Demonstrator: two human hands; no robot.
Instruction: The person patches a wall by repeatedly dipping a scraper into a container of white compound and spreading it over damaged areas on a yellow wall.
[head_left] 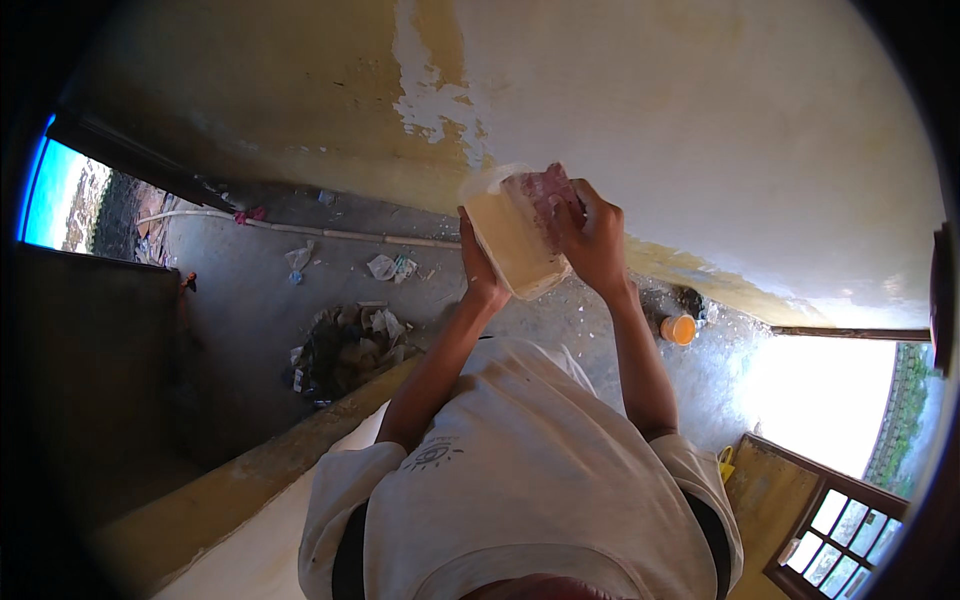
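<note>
My left hand point(481, 268) supports a clear plastic container point(510, 238) from its left side, fingers wrapped round the wall. Cream-coloured material shows inside the container, which is tilted; whether it is liquid or solid I cannot tell. A dull dark-pink, rough-looking piece point(545, 190) is pinched in my right hand point(598, 235), thumb on its face. That piece lies against the container's upper right rim. Its exact kind is unclear, and the fingers behind it are partly hidden.
Ahead stands a wall point(650, 120) with peeling yellowish paint. A long pale pole point(340, 235) lies on the grey floor, near scraps of plastic point(385, 267). Left of me is a debris pile point(355, 350); an orange bucket point(678, 329) sits to the right, near a bright doorway point(830, 400).
</note>
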